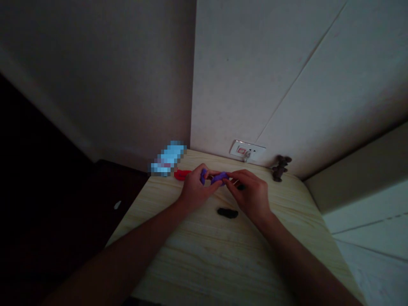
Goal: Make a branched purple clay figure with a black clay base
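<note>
A soft-looking purple lump of modelling clay (219, 179) is held between my two hands above the wooden table. My left hand (195, 187) is closed on it with thumb and fingers, and more purple shows between its fingers. From the other side, the fingertips of my right hand (251, 193) pinch the lump's right end. On the table just below the hands lies a flat, elongated black piece (227, 213). A red piece (181, 174) sits beside my left hand, partly hidden by it. Something dark shows behind my right fingers, its kind unclear.
At the back right of the table (191, 255) stands a small dark brown figure with round ears (280, 168). A blurred light-blue object (168, 158) is at the back left corner. Behind, the wall carries a socket (247, 150) with a plug in it.
</note>
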`<state>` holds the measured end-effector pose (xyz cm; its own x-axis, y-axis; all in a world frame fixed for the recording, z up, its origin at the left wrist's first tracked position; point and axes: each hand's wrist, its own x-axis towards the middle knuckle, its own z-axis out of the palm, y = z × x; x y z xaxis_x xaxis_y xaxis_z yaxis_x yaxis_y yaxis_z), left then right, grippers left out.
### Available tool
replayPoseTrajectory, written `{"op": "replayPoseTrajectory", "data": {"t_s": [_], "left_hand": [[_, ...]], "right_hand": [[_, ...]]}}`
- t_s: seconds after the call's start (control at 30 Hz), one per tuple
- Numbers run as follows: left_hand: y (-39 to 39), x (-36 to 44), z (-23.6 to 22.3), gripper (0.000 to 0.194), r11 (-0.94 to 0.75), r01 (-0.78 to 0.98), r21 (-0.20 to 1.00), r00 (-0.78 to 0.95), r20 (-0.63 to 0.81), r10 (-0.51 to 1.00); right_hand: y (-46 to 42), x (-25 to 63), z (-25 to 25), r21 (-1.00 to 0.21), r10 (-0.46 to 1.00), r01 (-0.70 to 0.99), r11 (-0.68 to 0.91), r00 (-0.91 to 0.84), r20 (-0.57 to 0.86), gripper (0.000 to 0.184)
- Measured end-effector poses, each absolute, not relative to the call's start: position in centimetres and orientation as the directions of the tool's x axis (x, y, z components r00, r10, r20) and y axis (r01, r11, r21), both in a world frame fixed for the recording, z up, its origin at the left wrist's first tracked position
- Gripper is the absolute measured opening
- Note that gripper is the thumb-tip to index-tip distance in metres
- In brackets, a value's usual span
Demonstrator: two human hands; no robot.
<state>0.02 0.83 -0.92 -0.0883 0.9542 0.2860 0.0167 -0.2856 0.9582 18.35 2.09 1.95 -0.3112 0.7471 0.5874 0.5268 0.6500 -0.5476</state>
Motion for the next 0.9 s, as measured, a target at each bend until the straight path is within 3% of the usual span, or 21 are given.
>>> {"op": "replayPoseTrajectory", "data": {"t_s": [0.23, 0.47, 0.9], "left_hand": [[0.90, 0.01, -1.43, 0.043, -0.285, 0.065, 0.956, -0.109, 0.291, 0.951], [0.89, 0.07, -1.12, 0.042, -0.265, 0.031, 0.964, -0.113, 0.266, 0.957], [0.94, 0.17, -1.20, 0.040, -0.299, 0.145, 0.943, -0.088, 0.313, 0.946]], "right_hand": [[1.77, 18.24, 1.05, -0.427, 0.683, 0.580, 0.694, -0.341, 0.646, 0.018], [2.15, 18.38, 1.16, -0.384, 0.642, 0.546, 0.744, -0.427, 0.637, 0.019], [2.32, 18.24, 1.26, -0.556, 0.788, 0.585, 0.590, -0.268, 0.554, 0.012]]}}
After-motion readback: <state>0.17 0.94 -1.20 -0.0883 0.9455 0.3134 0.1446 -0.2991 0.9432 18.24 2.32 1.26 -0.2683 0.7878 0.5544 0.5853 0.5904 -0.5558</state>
